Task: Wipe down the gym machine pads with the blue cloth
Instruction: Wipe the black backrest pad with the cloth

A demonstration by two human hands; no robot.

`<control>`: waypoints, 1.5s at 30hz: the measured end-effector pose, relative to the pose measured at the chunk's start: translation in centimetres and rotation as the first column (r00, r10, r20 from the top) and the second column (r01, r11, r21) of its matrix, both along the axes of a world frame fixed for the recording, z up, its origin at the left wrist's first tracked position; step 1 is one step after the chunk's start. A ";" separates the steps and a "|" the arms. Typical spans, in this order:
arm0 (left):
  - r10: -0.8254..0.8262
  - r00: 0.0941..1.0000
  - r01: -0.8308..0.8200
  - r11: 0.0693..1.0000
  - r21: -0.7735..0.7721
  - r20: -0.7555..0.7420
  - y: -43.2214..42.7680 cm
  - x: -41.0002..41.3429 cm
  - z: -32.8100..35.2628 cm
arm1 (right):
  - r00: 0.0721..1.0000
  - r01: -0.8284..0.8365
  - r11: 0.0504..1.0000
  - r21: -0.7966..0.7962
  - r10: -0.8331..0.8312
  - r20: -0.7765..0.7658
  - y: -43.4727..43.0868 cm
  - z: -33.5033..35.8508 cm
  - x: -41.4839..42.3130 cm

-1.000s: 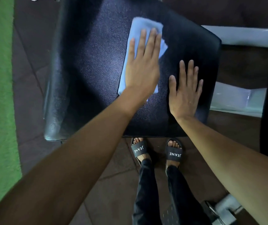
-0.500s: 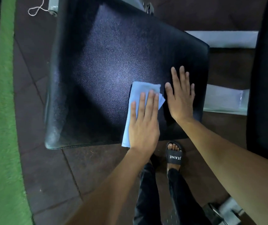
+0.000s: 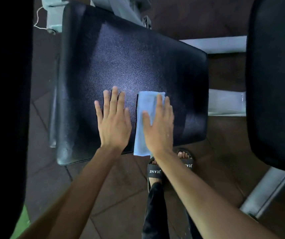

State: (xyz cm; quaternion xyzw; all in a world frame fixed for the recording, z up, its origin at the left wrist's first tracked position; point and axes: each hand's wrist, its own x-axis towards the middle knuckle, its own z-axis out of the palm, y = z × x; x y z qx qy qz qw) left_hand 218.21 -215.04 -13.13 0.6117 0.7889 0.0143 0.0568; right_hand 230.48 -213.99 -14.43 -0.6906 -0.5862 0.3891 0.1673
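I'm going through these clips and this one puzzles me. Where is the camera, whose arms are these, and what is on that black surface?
The camera sits on a person's head, looking down at their own arms. The black surface is a padded gym machine pad. The right hand lies flat on a folded blue cloth, pressing it onto the pad near its front edge. The left hand rests flat and bare on the pad beside it, holding nothing. Below, you see the person's feet in black slides on a dark floor.
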 end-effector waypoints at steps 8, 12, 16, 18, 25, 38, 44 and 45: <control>-0.056 0.993 0.052 0.998 -0.037 -0.103 -0.5 -0.6 -1.2 | 0.933 0.053 0.996 0.074 -0.076 0.352 -1.5 -1.7 -3.9; -0.075 0.990 0.072 0.997 -0.032 -0.116 -0.6 -0.9 -1.3 | 0.948 -0.142 0.953 0.267 0.053 0.314 -1.4 -3.2 -1.5; -0.072 0.989 0.069 0.997 -0.030 -0.127 -0.6 -0.7 -1.3 | 0.921 -0.231 0.930 0.287 0.114 0.373 -1.3 -3.3 0.0; -0.066 0.990 0.063 0.998 -0.029 -0.123 -0.6 -0.7 -1.3 | 0.905 -0.174 0.951 0.254 0.053 0.421 -1.7 -2.7 -0.5; -0.061 0.993 0.059 0.998 -0.022 -0.104 -0.6 -0.8 -1.3 | 0.897 -0.084 0.968 0.236 -0.029 0.440 -2.1 -2.7 -1.6; -0.052 0.995 0.049 0.998 -0.036 -0.086 -0.4 -0.6 -1.2 | 0.939 -0.082 0.962 0.259 -0.012 0.343 -1.0 -2.9 -0.6; -0.033 0.999 0.036 0.993 -0.114 0.030 0.1 0.1 0.7 | 0.992 0.069 0.995 0.067 -0.061 -0.111 0.4 -1.5 1.8; -0.033 0.998 0.039 0.992 -0.120 0.053 0.1 0.6 1.4 | 0.983 0.100 0.994 0.055 -0.090 -0.162 0.4 -0.8 2.2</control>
